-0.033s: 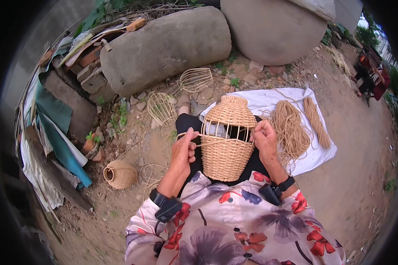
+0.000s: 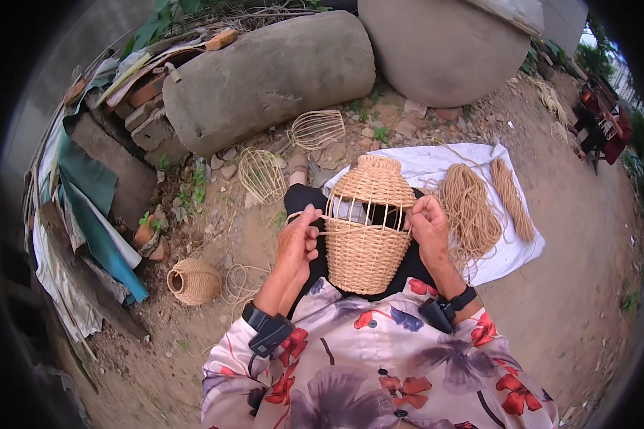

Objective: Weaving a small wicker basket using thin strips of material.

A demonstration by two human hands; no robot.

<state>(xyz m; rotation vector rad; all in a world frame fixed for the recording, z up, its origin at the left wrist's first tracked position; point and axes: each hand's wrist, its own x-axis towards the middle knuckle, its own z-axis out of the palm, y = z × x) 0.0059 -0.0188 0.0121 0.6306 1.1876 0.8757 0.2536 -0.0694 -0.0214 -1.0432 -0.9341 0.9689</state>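
Note:
A half-woven basket [image 2: 367, 256] rests on my lap, its lower body and narrow neck wrapped in tan cord. Between these two woven bands, bare upright ribs show, with dark gaps behind them. At its left side my left hand [image 2: 298, 242] pinches a strand of tan cord [image 2: 324, 217] that runs across to the ribs. My right hand [image 2: 429, 227] is closed at the basket's right edge, by the top of the lower weave; its fingertips are partly hidden, and it seems to grip a rib there.
A white sheet [image 2: 490, 266] to the right bears a loose cord heap [image 2: 471, 207] and a tied cord bundle [image 2: 511, 199]. Bare frames [image 2: 261, 175] and a small woven basket [image 2: 194, 282] lie left. Beyond are a concrete cylinder [image 2: 272, 79] and, far right, another person [image 2: 612, 132].

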